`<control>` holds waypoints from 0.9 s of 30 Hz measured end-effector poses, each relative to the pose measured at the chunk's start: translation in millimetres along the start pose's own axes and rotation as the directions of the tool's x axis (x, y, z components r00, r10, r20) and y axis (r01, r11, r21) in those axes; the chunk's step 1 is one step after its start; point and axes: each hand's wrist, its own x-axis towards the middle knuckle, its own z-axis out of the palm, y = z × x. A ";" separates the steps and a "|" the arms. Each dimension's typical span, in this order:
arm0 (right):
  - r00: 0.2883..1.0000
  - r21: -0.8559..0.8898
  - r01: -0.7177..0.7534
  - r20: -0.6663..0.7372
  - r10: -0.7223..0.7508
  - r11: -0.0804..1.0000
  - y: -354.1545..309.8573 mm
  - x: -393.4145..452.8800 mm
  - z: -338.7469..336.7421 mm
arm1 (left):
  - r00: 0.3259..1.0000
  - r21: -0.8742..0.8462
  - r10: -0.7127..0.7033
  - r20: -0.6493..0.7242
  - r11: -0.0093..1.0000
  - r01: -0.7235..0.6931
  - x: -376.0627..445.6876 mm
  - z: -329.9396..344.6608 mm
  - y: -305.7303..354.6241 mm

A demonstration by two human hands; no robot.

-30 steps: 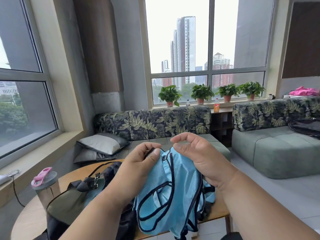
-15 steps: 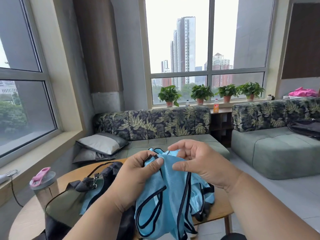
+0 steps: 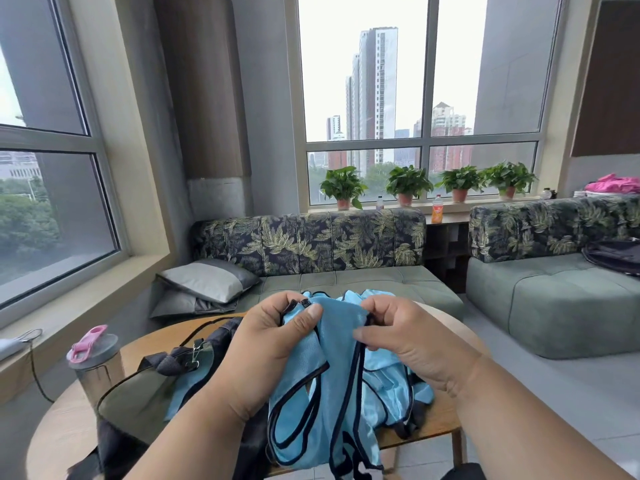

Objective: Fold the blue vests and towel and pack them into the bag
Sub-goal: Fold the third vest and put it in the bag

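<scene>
Bench [image 3: 446, 415]: a round wooden top is seen; the bag is carried on its left half, and blue fabric is spread towards its right edge.
Bag [image 3: 138, 403]: a dark, olive-lined bag is laid open at the left edge of the bench, with a piece of blue cloth [image 3: 187, 386] seen inside its mouth; whether it is a vest or the towel cannot be told.
Blue vest [image 3: 318, 393]: a light-blue vest with dark piping is held up above the near middle of the bench, between both hands; its lower part is draped past the near edge.
Other blue fabric [image 3: 391, 382]: more of the same fabric is heaped on the bench behind and right of the held vest, under the right wrist.
Bottle [image 3: 97, 362]: a clear bottle with a pink lid is stood at the far-left edge, just beside the bag.
Left hand [image 3: 273, 344]: it is clamped on the vest's upper edge, the thumb pressed over the cloth.
Right hand [image 3: 401, 337]: it is pinched on the same upper edge, just beside the left.
Change: the vest's top edge has been lowered since a second ago, and the right hand, then raised with only its fingertips on the cloth, has been brought down and closed on it.
</scene>
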 end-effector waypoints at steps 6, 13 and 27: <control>0.996 0.286 0.018 -0.091 0.008 0.958 2.3 2.3 1.8 | 0.999 0.072 0.018 -0.037 0.997 -0.015 -0.7 -5.0 -1.4; 0.990 0.452 0.120 -0.126 -0.070 0.884 -12.4 3.7 19.2 | 0.998 -0.080 -0.001 0.056 0.997 0.006 -3.9 -2.7 2.5; 0.985 0.303 0.150 0.035 -0.168 0.941 -33.0 -3.9 33.0 | 0.976 0.260 0.217 -0.005 0.943 -0.208 -1.9 8.1 32.5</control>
